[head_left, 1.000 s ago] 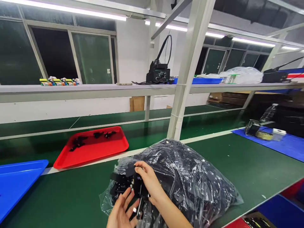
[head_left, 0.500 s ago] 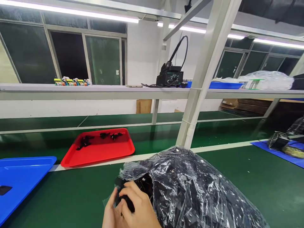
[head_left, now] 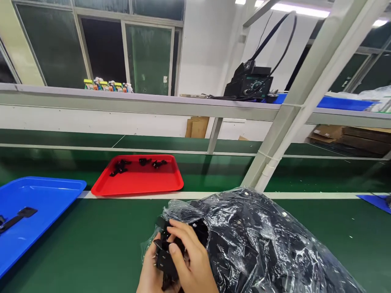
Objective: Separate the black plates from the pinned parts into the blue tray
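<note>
At the mouth of a clear plastic bag (head_left: 259, 236) filled with black parts, both my hands are close together. My left hand (head_left: 149, 270) is closed around a black plastic part (head_left: 167, 262) with small metal pins on its left side. Curled over this part from the right, my right hand (head_left: 197, 258) has its thumb and fingers against it. More black pieces show between the fingers and in the bag's opening, and their shapes are partly hidden.
A red tray (head_left: 137, 185) with several small black parts lies beyond the bag. On the left, a blue tray (head_left: 58, 188) holds a black strap-like piece (head_left: 23, 215). A slanted white post (head_left: 279, 138) rises behind the bag. The shelf above carries a black soldering station (head_left: 249, 83).
The view has tipped down and turned left. In my hands the black part has come into clearer sight, its pins now showing. More of the blue tray is visible.
</note>
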`<action>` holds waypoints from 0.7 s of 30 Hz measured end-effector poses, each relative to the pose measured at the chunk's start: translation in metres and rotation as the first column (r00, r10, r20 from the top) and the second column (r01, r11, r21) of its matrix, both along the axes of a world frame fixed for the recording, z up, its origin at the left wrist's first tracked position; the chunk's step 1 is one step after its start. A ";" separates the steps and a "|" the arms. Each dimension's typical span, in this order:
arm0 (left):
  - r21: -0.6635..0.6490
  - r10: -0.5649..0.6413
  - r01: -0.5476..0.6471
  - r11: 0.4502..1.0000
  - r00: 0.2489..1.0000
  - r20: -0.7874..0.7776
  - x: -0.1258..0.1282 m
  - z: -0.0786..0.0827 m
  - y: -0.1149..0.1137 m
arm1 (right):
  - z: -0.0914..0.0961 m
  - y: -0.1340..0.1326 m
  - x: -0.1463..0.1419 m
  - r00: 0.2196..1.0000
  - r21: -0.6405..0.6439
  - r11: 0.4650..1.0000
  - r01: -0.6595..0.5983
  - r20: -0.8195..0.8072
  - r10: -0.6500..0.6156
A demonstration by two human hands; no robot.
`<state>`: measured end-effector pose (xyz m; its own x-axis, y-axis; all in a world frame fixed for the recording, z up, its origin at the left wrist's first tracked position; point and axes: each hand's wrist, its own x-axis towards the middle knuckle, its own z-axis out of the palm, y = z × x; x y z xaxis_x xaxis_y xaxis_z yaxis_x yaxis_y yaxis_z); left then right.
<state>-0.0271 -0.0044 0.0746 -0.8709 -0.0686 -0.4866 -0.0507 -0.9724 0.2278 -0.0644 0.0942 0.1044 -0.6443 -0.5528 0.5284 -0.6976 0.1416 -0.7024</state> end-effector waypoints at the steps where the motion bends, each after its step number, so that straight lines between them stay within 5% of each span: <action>1: 0.037 0.002 -0.003 0.999 1.000 0.031 0.000 0.005 -0.002 | 0.000 0.003 -0.002 1.000 -0.032 0.999 0.020 0.001 -0.020; 6: 0.154 0.078 -0.087 0.984 0.995 0.063 -0.008 0.015 -0.021 | -0.007 0.025 -0.012 0.996 -0.082 0.993 0.084 0.036 -0.081; 10: 0.168 0.100 -0.100 0.981 0.995 0.007 -0.015 0.011 -0.045 | -0.028 0.027 -0.005 0.995 0.244 0.969 0.033 -0.103 -0.007; 14: 0.190 0.120 -0.103 0.976 0.990 -0.080 -0.023 0.008 -0.067 | -0.073 -0.008 0.028 0.959 0.397 0.918 -0.001 -0.258 0.113; 18: 0.207 0.134 -0.106 0.973 0.983 -0.125 -0.031 0.006 -0.085 | -0.126 -0.060 0.066 0.922 0.436 0.882 0.181 -0.388 0.003; 21: 0.214 0.132 -0.097 0.972 0.979 -0.156 -0.034 0.002 -0.095 | -0.147 -0.075 0.075 0.905 0.420 0.882 0.214 -0.426 -0.017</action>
